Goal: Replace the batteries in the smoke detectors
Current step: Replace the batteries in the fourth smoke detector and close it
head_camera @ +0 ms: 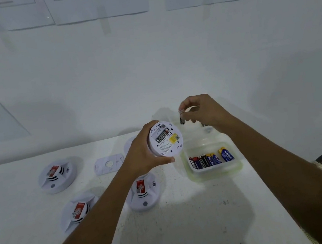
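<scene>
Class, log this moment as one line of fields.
left hand: holds smoke detector, back showing, one seated battery | right hand: pinches loose battery near it | tub: spare batteries | table: three other detectors

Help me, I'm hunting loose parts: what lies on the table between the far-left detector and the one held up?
A flat white mounting plate lies there, between the far-left detector and the held detector; head view.
</scene>
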